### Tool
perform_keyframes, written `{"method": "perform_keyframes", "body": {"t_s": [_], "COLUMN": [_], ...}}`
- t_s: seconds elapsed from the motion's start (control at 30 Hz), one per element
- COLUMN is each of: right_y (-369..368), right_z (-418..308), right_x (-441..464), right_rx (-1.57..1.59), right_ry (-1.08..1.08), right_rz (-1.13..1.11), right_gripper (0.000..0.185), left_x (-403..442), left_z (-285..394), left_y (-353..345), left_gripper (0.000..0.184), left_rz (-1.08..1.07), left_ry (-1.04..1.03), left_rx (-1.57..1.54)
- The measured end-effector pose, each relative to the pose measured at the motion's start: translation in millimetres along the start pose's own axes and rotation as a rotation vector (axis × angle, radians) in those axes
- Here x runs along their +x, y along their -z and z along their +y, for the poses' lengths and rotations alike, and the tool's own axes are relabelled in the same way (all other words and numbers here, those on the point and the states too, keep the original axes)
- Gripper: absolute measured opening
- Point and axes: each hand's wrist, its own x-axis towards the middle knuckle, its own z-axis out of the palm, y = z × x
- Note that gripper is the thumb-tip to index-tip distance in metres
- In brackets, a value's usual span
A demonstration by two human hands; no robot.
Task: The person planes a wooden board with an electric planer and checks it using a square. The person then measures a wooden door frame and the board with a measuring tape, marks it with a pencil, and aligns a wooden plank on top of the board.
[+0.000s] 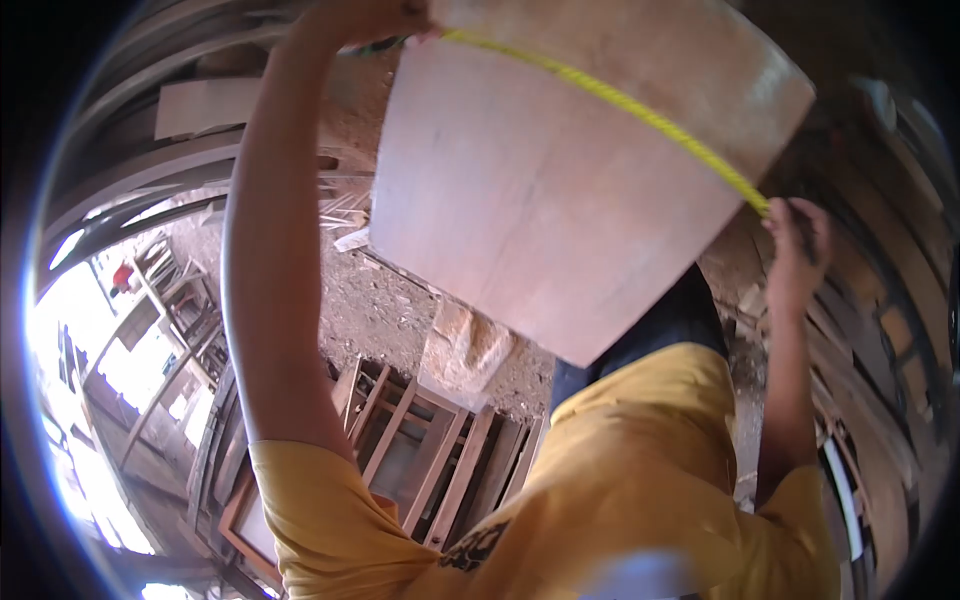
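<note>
A yellow measuring tape (610, 95) stretches across a wide, pale wooden board (520, 200) in front of my body. My left hand (385, 18), at the top and partly cut off by the frame edge, holds one end of the tape by the board's upper left edge. At the board's right edge, my right hand (797, 245) pinches the other end between thumb and fingers. The tape lies over the board in a slight curve.
Wooden frames and slats (420, 450) lie on the floor below the board, beside a pale block (465, 350). Wood shavings cover the ground (375, 310). Long timber pieces (150, 165) stand at the left, and more planks (870, 400) are at the right.
</note>
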Motion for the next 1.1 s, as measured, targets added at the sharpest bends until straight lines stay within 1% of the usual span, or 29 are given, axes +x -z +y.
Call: {"method": "perform_keyframes", "body": {"t_s": [0.07,0.1,0.13,0.17,0.2,0.23,0.33,0.4,0.47,0.53,0.57,0.6,0.63,0.7,0.77,0.8,0.83,0.87,0.9,0.93,0.97,1.0,1.03,1.1], "right_y": [4,1,-4,-12,-19,-24,-30,-31,-35,-39,-43,-43,-40,-41,-45,-44,-43,-42,-42,-49,-54,-60,-68,-91], "right_z": [23,37,48,54,58,64,73,79,82,77,75,78,82,85,75,70,65,59,52,51,43,30,24,17], "right_x": [-52,-76,-100,-119,-135,-148,-179,-197,-209,-214,-217,-221,-220,-219,-221,-220,-220,-218,-214,-212,-208,-203,-199,-188], "right_rx": [0.019,0.094,0.173,0.165,0.158,0.164,0.173,0.142,0.133,0.100,0.083,0.078,0.008,-0.088,-0.046,-0.036,-0.148,-0.260,-0.367,-0.268,-0.267,-0.263,-0.265,-0.241], "right_ry": [-0.099,-0.166,-0.237,-0.279,-0.322,-0.318,-0.320,-0.314,-0.294,-0.320,-0.265,-0.271,-0.236,-0.189,-0.196,-0.187,-0.128,-0.068,0.125,0.265,0.345,0.424,0.419,0.665], "right_rz": [-0.081,-0.118,-0.162,-0.176,-0.197,-0.213,-0.273,-0.336,-0.351,-0.340,-0.316,-0.341,-0.335,-0.320,-0.308,-0.304,-0.269,-0.227,-0.237,-0.225,-0.289,-0.350,-0.354,-0.455], "right_gripper": [0.023,0.023,0.023,0.023,0.023,0.024,0.026,0.027,0.027,0.030,0.030,0.030,0.031,0.033,0.037,0.037,0.036,0.035,0.031,0.025,0.023,0.020,0.020,0.015], "left_x": [-10,-16,-28,-37,-48,-62,-92,-104,-109,-112,-111,-112,-111,-102,-113,-115,-114,-110,-108,-106,-95,-98,-102,-103], "left_z": [-33,-48,-54,-62,-72,-76,-85,-92,-105,-116,-124,-127,-133,-151,-159,-146,-133,-127,-121,-122,-133,-131,-126,-126], "left_y": [-45,-66,-85,-106,-127,-140,-166,-182,-200,-213,-218,-222,-228,-243,-255,-247,-236,-232,-228,-234,-243,-243,-236,-232], "left_gripper": [0.031,0.030,0.028,0.028,0.029,0.030,0.027,0.025,0.024,0.025,0.027,0.027,0.028,0.031,0.034,0.033,0.033,0.033,0.032,0.031,0.030,0.030,0.030,0.029], "left_rz": [-0.033,-0.058,-0.108,-0.109,-0.123,-0.141,-0.175,-0.173,-0.176,-0.143,-0.166,-0.114,-0.058,0.092,-0.057,-0.096,-0.132,-0.132,-0.143,-0.157,-0.154,-0.162,-0.157,-0.155], "left_ry": [-0.085,-0.122,-0.145,-0.149,-0.200,-0.246,-0.213,-0.192,-0.166,-0.264,-0.264,-0.297,-0.321,-0.543,-0.181,-0.113,-0.052,-0.040,-0.013,0.011,-0.118,-0.116,-0.104,-0.093], "left_rx": [0.039,0.034,-0.017,-0.017,-0.080,-0.145,-0.097,-0.105,-0.115,-0.068,-0.045,-0.014,0.021,0.127,0.145,0.049,-0.047,-0.059,-0.028,0.005,0.086,0.083,0.049,0.008]}}
